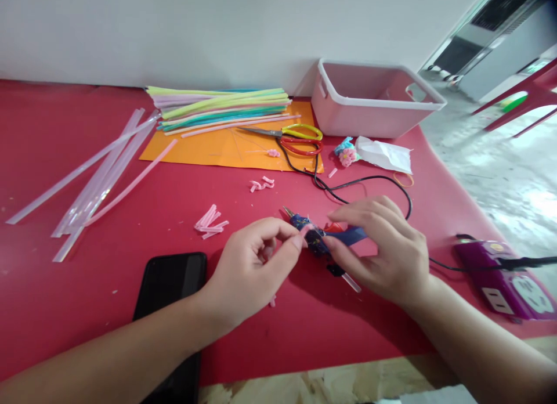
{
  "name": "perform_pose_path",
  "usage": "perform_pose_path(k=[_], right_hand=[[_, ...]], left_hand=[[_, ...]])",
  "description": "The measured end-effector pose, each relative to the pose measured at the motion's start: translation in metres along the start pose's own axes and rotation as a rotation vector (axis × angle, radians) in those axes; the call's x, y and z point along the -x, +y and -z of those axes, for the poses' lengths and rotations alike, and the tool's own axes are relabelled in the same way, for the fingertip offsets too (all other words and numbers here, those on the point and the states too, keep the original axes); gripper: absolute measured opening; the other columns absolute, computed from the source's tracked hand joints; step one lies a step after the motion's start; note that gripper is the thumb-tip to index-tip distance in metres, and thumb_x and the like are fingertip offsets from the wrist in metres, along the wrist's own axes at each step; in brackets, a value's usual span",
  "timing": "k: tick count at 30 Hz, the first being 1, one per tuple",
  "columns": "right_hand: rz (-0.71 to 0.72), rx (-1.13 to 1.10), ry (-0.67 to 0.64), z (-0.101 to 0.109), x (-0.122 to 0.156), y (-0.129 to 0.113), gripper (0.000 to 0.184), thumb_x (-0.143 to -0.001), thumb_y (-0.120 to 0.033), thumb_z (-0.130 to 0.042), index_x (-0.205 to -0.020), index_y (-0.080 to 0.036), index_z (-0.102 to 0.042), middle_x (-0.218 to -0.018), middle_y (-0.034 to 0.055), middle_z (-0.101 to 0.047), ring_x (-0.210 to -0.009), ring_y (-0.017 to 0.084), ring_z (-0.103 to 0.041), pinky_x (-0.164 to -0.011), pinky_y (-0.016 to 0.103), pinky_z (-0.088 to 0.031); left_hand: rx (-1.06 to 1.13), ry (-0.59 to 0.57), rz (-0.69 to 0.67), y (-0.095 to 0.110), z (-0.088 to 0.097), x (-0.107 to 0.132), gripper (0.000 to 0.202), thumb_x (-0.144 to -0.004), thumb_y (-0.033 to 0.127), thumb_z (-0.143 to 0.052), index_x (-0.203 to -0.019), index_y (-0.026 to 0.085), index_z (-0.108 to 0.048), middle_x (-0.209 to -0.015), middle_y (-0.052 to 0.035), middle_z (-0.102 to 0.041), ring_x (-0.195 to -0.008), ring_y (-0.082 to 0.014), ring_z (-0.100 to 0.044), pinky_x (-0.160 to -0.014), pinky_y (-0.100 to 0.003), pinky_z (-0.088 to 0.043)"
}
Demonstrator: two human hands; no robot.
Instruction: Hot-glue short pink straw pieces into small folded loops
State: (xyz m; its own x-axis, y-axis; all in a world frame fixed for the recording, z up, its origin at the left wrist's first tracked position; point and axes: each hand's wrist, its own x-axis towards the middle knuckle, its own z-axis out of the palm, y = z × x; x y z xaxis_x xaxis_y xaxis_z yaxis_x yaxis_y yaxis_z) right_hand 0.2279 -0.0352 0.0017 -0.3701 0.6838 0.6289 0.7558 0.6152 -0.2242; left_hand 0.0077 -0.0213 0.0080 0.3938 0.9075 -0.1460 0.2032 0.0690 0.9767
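My left hand [256, 270] is closed in a pinch on a short pink pipe cleaner piece [306, 230]. To its right, my right hand [383, 250] curves over the glue gun, thumb and forefinger apart, with nothing visible between them. Under and between both hands lies the dark blue glue gun [317, 244], its metal tip pointing up and left; a clear glue stick [351, 282] pokes out of its rear. Left of my left hand is a small pile of cut pink pipe cleaner pieces [210, 222]. Curled pink pieces [262, 184] rest farther back.
Pipe cleaners [221, 107] and scissors [282, 134] lie on an orange envelope [204, 152]. Behind stands a pink bin [369, 118]. Glue sticks [102, 177] are at left, a phone [174, 282] at front. A black cord [369, 177] loops near a purple power strip [500, 279]. Small pipe cleaner flowers [347, 154] sit by the bin.
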Motion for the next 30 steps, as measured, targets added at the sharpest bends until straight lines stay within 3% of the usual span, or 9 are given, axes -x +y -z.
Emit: perform_pose_path(k=[3, 6, 11, 16, 20, 23, 30], right_hand=[[-0.093, -0.013, -0.238, 0.007, 0.004, 0.019, 0.027, -0.087, -0.019, -0.058, -0.113, -0.017, -0.063, -0.103, 0.0112, -0.072, -0.091, 0.026, -0.066, -0.082, 0.043, -0.054], [-0.063, -0.085, -0.487, 0.012, 0.006, 0.029, 0.037, -0.077, -0.013, -0.052, -0.112, -0.019, -0.063, -0.104, 0.0101, -0.07, -0.092, 0.026, -0.066, -0.081, 0.043, -0.054], [-0.084, -0.106, -0.598, 0.011, 0.002, 0.027, 0.049, -0.063, -0.007, -0.051, -0.109, -0.019, -0.062, -0.097, 0.0081, -0.068, -0.087, 0.024, -0.065, -0.079, 0.041, -0.055], [-0.054, -0.185, -0.513, 0.008, 0.003, 0.03, 0.049, -0.063, -0.005, -0.051, -0.109, -0.019, -0.059, -0.096, 0.0086, -0.068, -0.088, 0.024, -0.063, -0.081, 0.039, -0.053], [-0.015, -0.346, -0.361, 0.009, 0.007, 0.028, 0.033, -0.077, -0.018, -0.06, -0.109, -0.018, -0.056, -0.087, 0.006, -0.062, -0.074, 0.019, -0.058, -0.067, 0.032, -0.051], [-0.033, -0.431, -0.349, 0.009, 0.011, 0.024, 0.027, -0.084, -0.025, -0.062, -0.109, -0.018, -0.055, -0.082, 0.0026, -0.06, -0.067, 0.015, -0.057, -0.061, 0.027, -0.048], [-0.044, -0.251, -0.241, 0.007, 0.015, 0.021, 0.025, -0.083, -0.023, -0.063, -0.107, -0.019, -0.056, -0.083, 0.0029, -0.065, -0.063, 0.012, -0.06, -0.056, 0.023, -0.047]], left_hand=[[-0.049, 0.166, -0.057, -0.001, 0.009, -0.004, 0.019, -0.093, 0.029, -0.056, -0.079, 0.018, -0.062, -0.066, 0.0036, -0.053, -0.057, -0.009, -0.045, -0.053, -0.02, -0.038], [-0.031, 0.318, -0.114, -0.002, 0.017, -0.008, 0.02, -0.094, 0.03, -0.057, -0.079, 0.019, -0.062, -0.062, 0.0051, -0.049, -0.055, -0.008, -0.042, -0.051, -0.018, -0.037], [0.073, 0.365, -0.144, -0.007, 0.018, -0.013, 0.018, -0.095, 0.028, -0.058, -0.081, 0.019, -0.063, -0.062, 0.0055, -0.049, -0.055, -0.007, -0.042, -0.051, -0.016, -0.038], [0.075, 0.36, -0.113, -0.01, 0.019, -0.017, 0.017, -0.094, 0.027, -0.059, -0.08, 0.019, -0.064, -0.061, 0.0063, -0.047, -0.054, -0.0066, -0.04, -0.05, -0.017, -0.036], [-0.019, 0.326, -0.082, -0.008, 0.019, -0.017, 0.021, -0.093, 0.026, -0.057, -0.074, 0.018, -0.059, -0.056, 0.0073, -0.043, -0.05, -0.0065, -0.037, -0.047, -0.018, -0.033], [-0.102, 0.316, -0.106, -0.006, 0.018, -0.015, 0.022, -0.092, 0.025, -0.056, -0.071, 0.018, -0.056, -0.058, 0.0068, -0.043, -0.052, -0.0069, -0.038, -0.049, -0.018, -0.034], [-0.182, 0.267, -0.191, -0.009, 0.015, -0.009, 0.019, -0.092, 0.023, -0.056, -0.073, 0.019, -0.056, -0.06, 0.0065, -0.046, -0.053, -0.0075, -0.041, -0.05, -0.02, -0.035]])
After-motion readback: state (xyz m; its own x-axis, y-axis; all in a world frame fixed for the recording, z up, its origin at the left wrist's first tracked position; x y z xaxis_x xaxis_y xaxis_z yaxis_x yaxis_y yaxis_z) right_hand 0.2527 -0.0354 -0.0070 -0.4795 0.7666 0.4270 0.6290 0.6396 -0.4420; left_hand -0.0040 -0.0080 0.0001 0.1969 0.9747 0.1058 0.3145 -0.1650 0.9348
